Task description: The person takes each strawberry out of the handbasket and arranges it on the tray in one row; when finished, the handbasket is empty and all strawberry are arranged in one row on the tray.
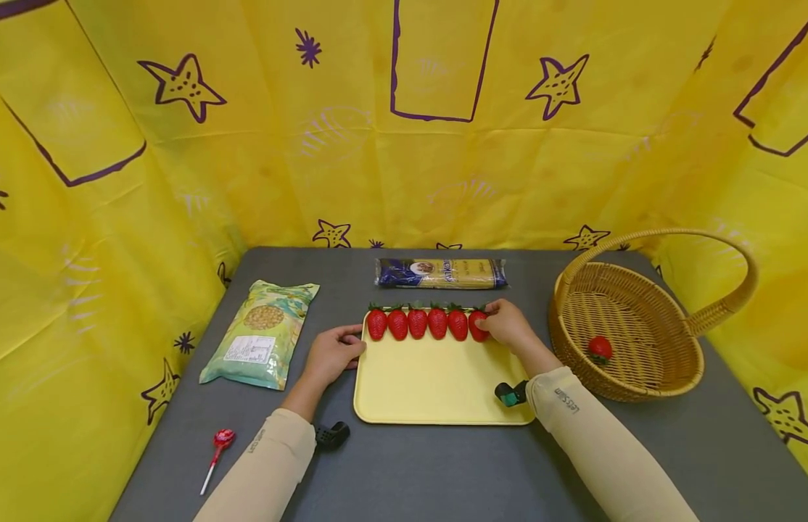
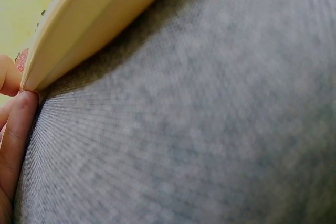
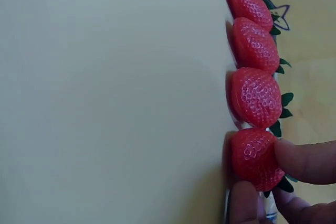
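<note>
A pale yellow tray [image 1: 443, 388] lies on the grey table with a row of several red strawberries [image 1: 417, 323] along its far edge, green leaves pointing away. My right hand [image 1: 510, 328] pinches the strawberry at the right end of that row [image 3: 253, 156] between thumb and fingers; it sits close beside its neighbour. At the tray's left side, my left hand [image 1: 334, 356] holds the rim, thumb and fingertips meeting at the edge in the left wrist view. Only part of that hand's fingers [image 2: 18, 124] shows there.
A wicker basket [image 1: 629, 388] with a tall handle stands at the right, one strawberry [image 1: 600, 349] inside. Behind the tray lies a blue and yellow packet [image 1: 441, 274]. A green bag [image 1: 260, 335] and a red lollipop [image 1: 223, 439] are at the left. Yellow patterned cloth [image 1: 378, 181] encloses the table.
</note>
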A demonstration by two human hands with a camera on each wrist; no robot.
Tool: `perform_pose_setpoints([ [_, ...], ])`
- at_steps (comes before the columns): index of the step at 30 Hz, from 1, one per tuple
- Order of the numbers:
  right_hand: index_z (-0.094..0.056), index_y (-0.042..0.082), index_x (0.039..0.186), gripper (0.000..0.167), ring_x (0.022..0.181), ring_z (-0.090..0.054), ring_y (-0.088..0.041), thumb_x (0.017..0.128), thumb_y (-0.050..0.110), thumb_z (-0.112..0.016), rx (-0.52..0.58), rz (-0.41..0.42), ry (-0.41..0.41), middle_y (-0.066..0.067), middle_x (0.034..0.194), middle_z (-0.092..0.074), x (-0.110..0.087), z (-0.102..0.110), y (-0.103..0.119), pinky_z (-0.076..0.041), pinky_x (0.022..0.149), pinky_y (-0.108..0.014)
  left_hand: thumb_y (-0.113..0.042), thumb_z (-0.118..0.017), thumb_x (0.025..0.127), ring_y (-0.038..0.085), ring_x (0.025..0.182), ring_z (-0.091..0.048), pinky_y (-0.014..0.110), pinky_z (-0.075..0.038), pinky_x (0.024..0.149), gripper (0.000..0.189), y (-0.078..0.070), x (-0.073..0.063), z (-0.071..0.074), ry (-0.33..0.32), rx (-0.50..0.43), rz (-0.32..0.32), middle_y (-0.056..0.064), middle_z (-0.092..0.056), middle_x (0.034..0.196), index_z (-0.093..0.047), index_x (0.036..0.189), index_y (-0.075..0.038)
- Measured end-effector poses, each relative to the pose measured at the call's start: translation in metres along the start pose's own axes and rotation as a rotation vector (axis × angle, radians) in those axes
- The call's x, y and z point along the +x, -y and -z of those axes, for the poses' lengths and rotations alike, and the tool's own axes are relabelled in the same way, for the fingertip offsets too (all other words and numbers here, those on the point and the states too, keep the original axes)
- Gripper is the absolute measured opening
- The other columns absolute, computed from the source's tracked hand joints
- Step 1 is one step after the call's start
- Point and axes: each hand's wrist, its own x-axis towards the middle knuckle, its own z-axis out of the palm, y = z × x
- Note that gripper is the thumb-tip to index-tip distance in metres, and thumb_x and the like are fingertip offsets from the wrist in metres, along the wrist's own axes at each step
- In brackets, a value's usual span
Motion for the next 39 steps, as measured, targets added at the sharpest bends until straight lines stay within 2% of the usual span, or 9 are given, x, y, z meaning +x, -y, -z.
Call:
perform_pose_setpoints([
  [13,-0.045,-0.006,0.121,0.037,0.088,-0.054,-0.029,0.091,0.003,-0.066,0.054,0.011,0.005,-0.022,0.111,-0.051,-0.004,0.000,-0.003,-0.055,0.071,-0.032,-0.008,-0.071,0.080,0.014,0.065,-0.061,0.030,-0.058,0.056,0.038,0.001,0.001,-0.002,-0.002,0.012,-0.009,0.006,-0.063,0.085,-0.070,0.118,-0.006],
  [17,-0.044,-0.002,0.133,0.047,0.081,-0.055,-0.029,0.092,0.008,-0.066,0.035,0.018,0.012,-0.023,0.116,-0.053,-0.009,0.005,-0.002,-0.052,0.066,-0.033,-0.008,-0.071,0.079,0.014,0.065,-0.061,0.029,-0.058,0.056,0.038,-0.001,0.001,-0.003,0.001,0.017,-0.003,0.006,-0.063,0.085,-0.071,0.118,-0.006],
  [22,-0.035,0.007,0.151,0.070,0.105,-0.057,-0.039,0.092,0.023,-0.067,-0.106,0.063,0.026,-0.028,0.136,-0.047,-0.022,0.022,0.004,-0.052,0.079,-0.046,-0.009,-0.072,0.080,0.015,0.064,-0.061,0.029,-0.058,0.056,0.039,-0.002,0.000,-0.002,0.002,0.027,0.003,0.007,-0.063,0.085,-0.070,0.119,-0.007],
  [24,-0.031,0.008,0.153,0.075,0.116,-0.053,-0.043,0.091,0.030,-0.067,-0.175,0.091,0.033,-0.029,0.141,-0.045,-0.029,0.031,0.007,-0.050,0.087,-0.052,-0.009,-0.072,0.080,0.015,0.065,-0.061,0.029,-0.058,0.056,0.039,-0.002,-0.001,-0.001,-0.001,0.031,0.003,0.007,-0.063,0.086,-0.070,0.119,-0.007],
  [27,-0.037,0.006,0.151,0.073,0.120,-0.051,-0.044,0.092,0.037,-0.066,-0.232,0.150,0.064,-0.028,0.139,-0.047,-0.042,0.046,0.014,-0.048,0.092,-0.055,-0.009,-0.072,0.080,0.015,0.066,-0.061,0.030,-0.058,0.056,0.039,0.000,-0.002,0.000,-0.006,0.029,0.008,0.007,-0.063,0.086,-0.070,0.120,-0.007],
  [30,-0.048,0.002,0.143,0.065,0.119,-0.052,-0.041,0.093,0.039,-0.066,-0.250,0.241,0.174,-0.024,0.135,-0.053,-0.059,0.067,0.023,-0.047,0.095,-0.054,-0.009,-0.072,0.081,0.015,0.067,-0.061,0.030,-0.058,0.057,0.039,0.002,-0.004,0.001,-0.001,0.019,0.019,0.007,-0.063,0.087,-0.070,0.119,-0.006],
  [34,-0.053,0.003,0.138,0.054,0.120,-0.055,-0.034,0.095,0.033,-0.065,-0.259,0.374,0.454,-0.017,0.134,-0.056,-0.080,0.113,0.032,-0.046,0.099,-0.048,-0.010,-0.072,0.081,0.015,0.068,-0.061,0.030,-0.058,0.057,0.038,0.005,-0.005,0.000,0.004,0.018,0.021,0.007,-0.063,0.088,-0.070,0.119,-0.007],
  [37,-0.052,0.004,0.139,0.046,0.121,-0.054,-0.029,0.097,0.022,-0.062,-0.224,0.414,0.635,-0.014,0.136,-0.054,-0.088,0.151,0.032,-0.047,0.099,-0.039,-0.010,-0.072,0.081,0.015,0.067,-0.061,0.030,-0.058,0.057,0.037,0.004,-0.003,-0.001,-0.004,0.026,0.011,0.007,-0.063,0.088,-0.071,0.118,-0.008],
  [39,-0.053,0.003,0.137,0.042,0.120,-0.055,-0.027,0.098,0.015,-0.060,-0.179,0.411,0.687,-0.016,0.136,-0.054,-0.086,0.173,0.027,-0.048,0.096,-0.034,-0.010,-0.072,0.081,0.015,0.067,-0.061,0.030,-0.058,0.057,0.037,0.003,-0.002,-0.001,-0.008,0.029,0.007,0.007,-0.063,0.088,-0.071,0.118,-0.008],
])
